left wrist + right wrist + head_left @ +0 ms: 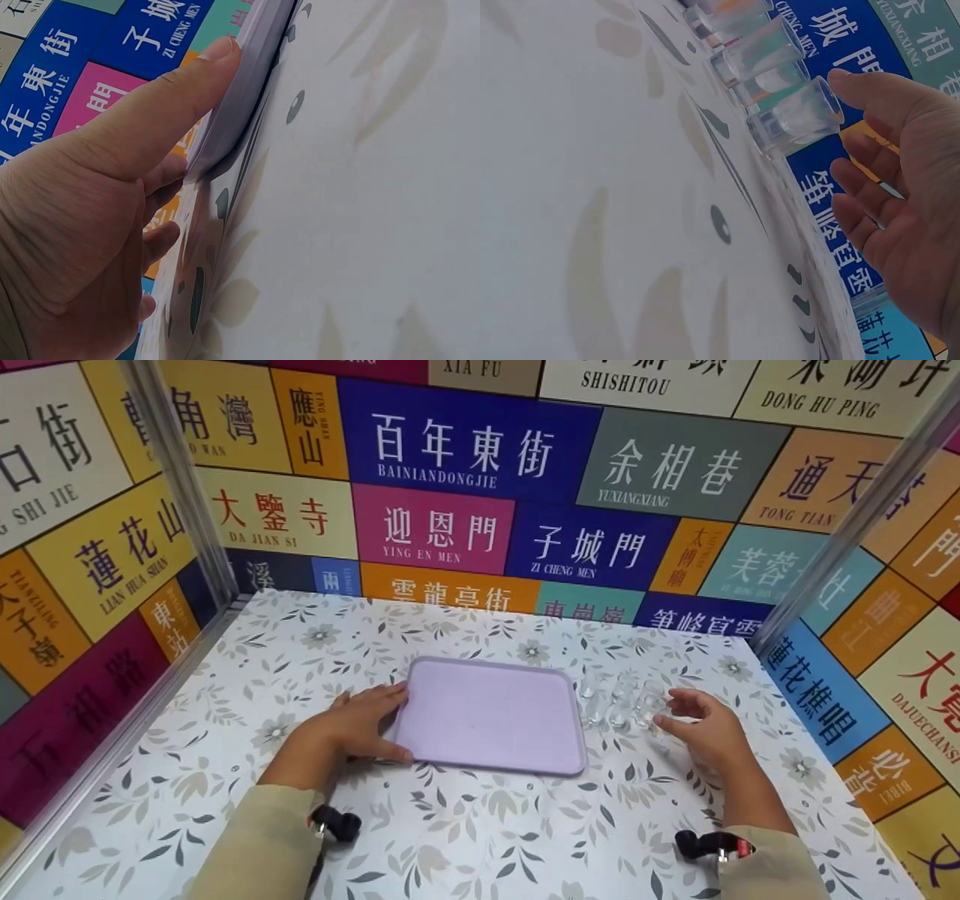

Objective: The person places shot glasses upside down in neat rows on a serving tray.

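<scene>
The fingers of my right hand [712,729] are loose and a little bent, with nothing in them. The thumb tip is right by the rim of the nearest cup, small, round and see-through [799,116]; I can't tell if they touch. My left hand [358,726] is spread wide at the left end of a flat, light purple tray with round corners [487,716], maybe plastic. It touches the edge, but I don't see it curl around.

The tray lies flat. Just to its right, more see-through cups [619,712] stand upright, close together; glass or plastic, I can't tell. Under it all is a white table top with grey leaves [420,840], and behind is a wall of bright signs [465,450].

I think the step in hand is steadying the tray while the right hand gets set to take a cup. The next move seems to call for a soft pinch on that end cup, so its neighbours don't tip.
</scene>
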The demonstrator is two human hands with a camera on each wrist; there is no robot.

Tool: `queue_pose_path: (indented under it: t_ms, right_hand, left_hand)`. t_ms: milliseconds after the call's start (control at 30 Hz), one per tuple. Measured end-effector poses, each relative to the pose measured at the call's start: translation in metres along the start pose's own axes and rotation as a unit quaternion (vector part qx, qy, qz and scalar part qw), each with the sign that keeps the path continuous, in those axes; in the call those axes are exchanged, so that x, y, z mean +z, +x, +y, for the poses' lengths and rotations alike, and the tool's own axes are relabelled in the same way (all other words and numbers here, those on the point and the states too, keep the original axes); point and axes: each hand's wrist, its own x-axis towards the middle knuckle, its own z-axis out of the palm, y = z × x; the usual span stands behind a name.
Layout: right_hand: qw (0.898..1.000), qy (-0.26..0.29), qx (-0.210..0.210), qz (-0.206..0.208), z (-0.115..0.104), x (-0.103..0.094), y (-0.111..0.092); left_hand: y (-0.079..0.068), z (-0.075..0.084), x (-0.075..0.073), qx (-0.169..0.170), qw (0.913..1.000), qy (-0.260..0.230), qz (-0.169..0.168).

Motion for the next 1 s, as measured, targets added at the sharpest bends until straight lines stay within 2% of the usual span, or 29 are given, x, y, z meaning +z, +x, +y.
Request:
queue_pose_path:
  t_ms: [133,467,700,800,1000]
  right_hand:
    - [1.0,0.004,0.021,-0.02,0.004,0.004,0.004]
    - [0.999,-0.011,0.023,-0.025,0.01,0.016,0.013]
    - [0.997,-0.066,0.003,-0.034,0.011,0.021,0.016]
    - [0.997,-0.076,0.001,-0.029,0.011,0.022,0.016]
    - [0.997,-0.078,0.001,-0.022,0.013,0.024,0.018]
  left_hand:
    - [-0.001,-0.001,0.0,0.004,1.0,0.003,-0.001]
    - [0.0,0.001,-0.001,-0.009,0.9999,0.0,-0.006]
    - [0.001,0.002,-0.001,-0.018,0.9998,-0.009,-0.008]
    - [0.001,0.002,-0.001,-0.022,0.9997,-0.01,-0.009]
    - [0.0,0.002,0.0,-0.007,1.0,-0.005,-0.002]
